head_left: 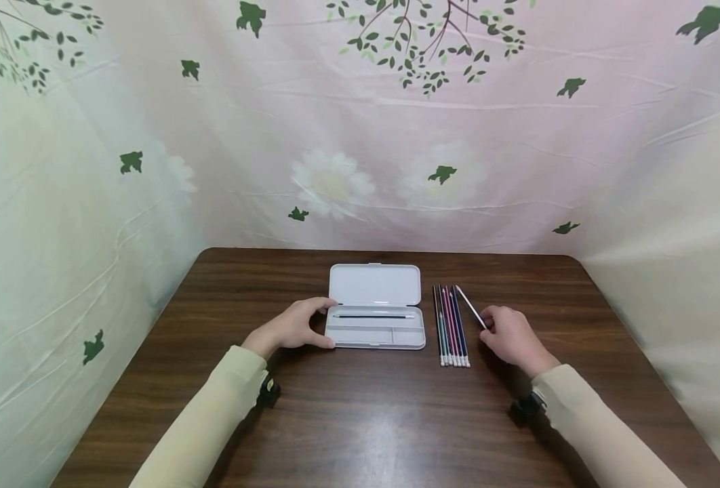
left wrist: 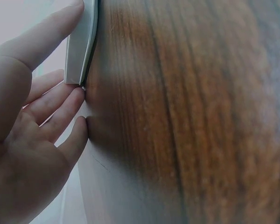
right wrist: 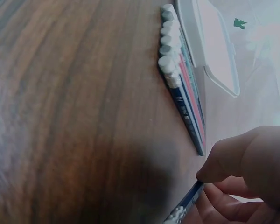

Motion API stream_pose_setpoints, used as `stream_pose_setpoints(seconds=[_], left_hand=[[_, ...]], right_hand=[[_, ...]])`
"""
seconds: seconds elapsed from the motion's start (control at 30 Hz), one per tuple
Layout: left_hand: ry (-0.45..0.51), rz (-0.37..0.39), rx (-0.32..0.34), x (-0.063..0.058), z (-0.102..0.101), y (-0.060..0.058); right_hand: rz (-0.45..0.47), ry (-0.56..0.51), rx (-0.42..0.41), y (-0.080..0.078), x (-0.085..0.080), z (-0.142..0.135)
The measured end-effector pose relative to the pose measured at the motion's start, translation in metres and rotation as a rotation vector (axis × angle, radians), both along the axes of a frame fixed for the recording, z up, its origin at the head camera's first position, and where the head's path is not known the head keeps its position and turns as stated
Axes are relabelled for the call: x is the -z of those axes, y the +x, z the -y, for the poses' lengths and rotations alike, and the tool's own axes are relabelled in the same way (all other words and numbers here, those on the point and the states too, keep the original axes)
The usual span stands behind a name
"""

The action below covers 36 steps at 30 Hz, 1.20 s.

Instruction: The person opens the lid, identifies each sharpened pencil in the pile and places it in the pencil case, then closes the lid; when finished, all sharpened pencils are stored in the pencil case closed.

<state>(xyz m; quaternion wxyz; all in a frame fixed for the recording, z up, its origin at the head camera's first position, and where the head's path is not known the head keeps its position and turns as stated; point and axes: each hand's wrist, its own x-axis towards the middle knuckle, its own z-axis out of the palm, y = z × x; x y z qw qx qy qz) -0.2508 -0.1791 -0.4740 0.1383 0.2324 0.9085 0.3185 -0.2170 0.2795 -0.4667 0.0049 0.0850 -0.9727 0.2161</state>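
A white pencil case (head_left: 360,337) lies with its lid (head_left: 375,285) raised at the back. One dark pencil (head_left: 372,316) lies lengthwise in its rear compartment. My left hand (head_left: 295,325) holds the case's left end, thumb at the front corner and fingers towards the hinge. To the right of the case, several pencils (head_left: 451,332) lie side by side, white erasers towards me. Beside them my right hand (head_left: 509,335) pinches a pencil (head_left: 471,307) between thumb and fingers. In the right wrist view that pencil (right wrist: 191,197) looks dark blue, with a silver ferrule.
The dark wood table (head_left: 360,413) reaches back to a hanging cloth (head_left: 372,135) printed with leaves and flowers. More cloth hangs along both sides. A dark wrist camera (head_left: 526,409) sits below my right hand, another (head_left: 268,390) on my left wrist.
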Motion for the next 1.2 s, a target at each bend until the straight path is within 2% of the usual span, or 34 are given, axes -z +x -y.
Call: stream_pose_setpoints(seconds=[0.27, 0.67, 0.93, 1.2], left_hand=[[-0.007, -0.004, -0.001, -0.001, 0.001, 0.000], [-0.006, 0.007, -0.008, -0.003, 0.000, 0.002], [-0.005, 0.011, -0.011, -0.004, -0.001, 0.002], [-0.014, 0.011, -0.013, -0.002, 0.000, 0.001]], right_hand=[[-0.055, -0.003, -0.021, 0.003, -0.009, 0.004], [-0.147, -0.049, -0.208, 0.001, -0.018, 0.034], [-0.257, -0.038, -0.317, -0.004, -0.015, 0.054], [-0.252, -0.014, -0.383, -0.011, -0.016, 0.079]])
